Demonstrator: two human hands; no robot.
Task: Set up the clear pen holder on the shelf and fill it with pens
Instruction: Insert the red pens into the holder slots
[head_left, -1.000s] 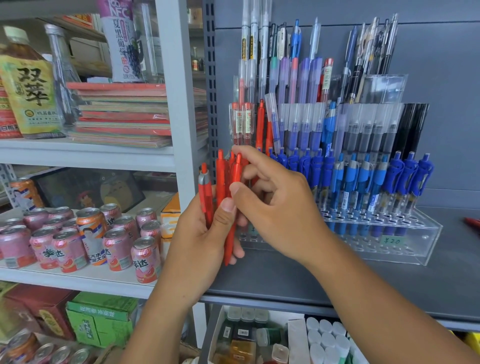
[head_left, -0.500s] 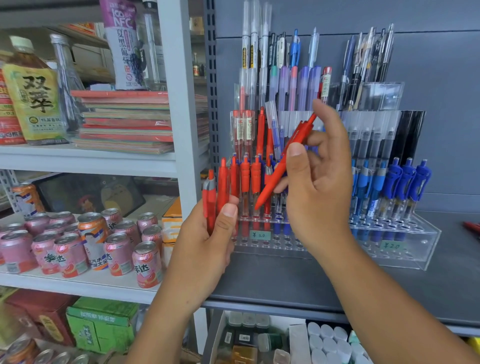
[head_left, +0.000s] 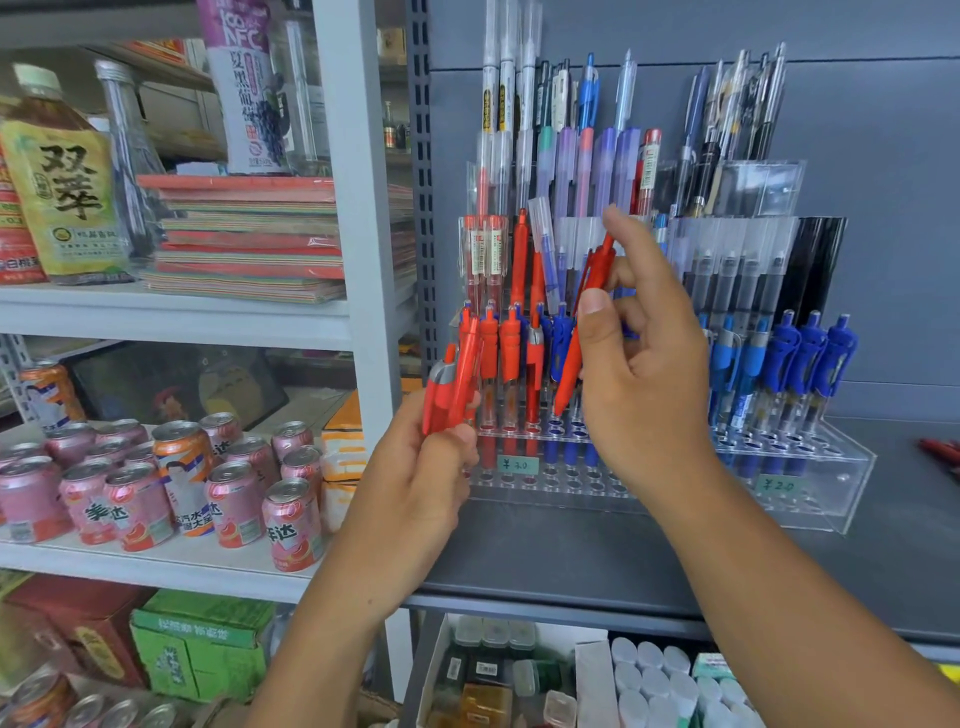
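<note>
- Since half a second ago the right hand (head_left: 639, 374) has stood its pen (head_left: 569, 364) steeper and carried the tip to the right, while the left hand (head_left: 415, 483) has kept roughly its place
- Right hand: thumb and fingers pinch the red pen near its middle, with the clip end up by the fingertips and the tip down by the holes where the red pens meet the blue ones; whether the tip is in a hole I cannot tell
- Left hand: fingers curl round two spare pens (head_left: 452, 384), both red, held tilted just left of the holder's left end
- Holder (head_left: 841, 493): clear and stepped, it stands on the shelf (head_left: 571, 561) with its tiers rising toward the back panel (head_left: 883, 156); red pens fill its left side, blue ones the middle and right, and taller mixed pens stand behind
- Surface: the shelf is dark grey and flat, and the panel behind it is the same grey
- Edges: the holder's left end is just beside the perforated post (head_left: 426, 208), and its front sits back from the shelf lip, which leaves a bare strip under both wrists
- Open room: the front rows of holes stand open, as does the shelf to the holder's right, out to the loose pens (head_left: 940, 452) at the frame edge
- Beyond the post, a white bay holds cans (head_left: 234, 493) below and notebooks (head_left: 249, 239) above, well apart from the hands
</note>
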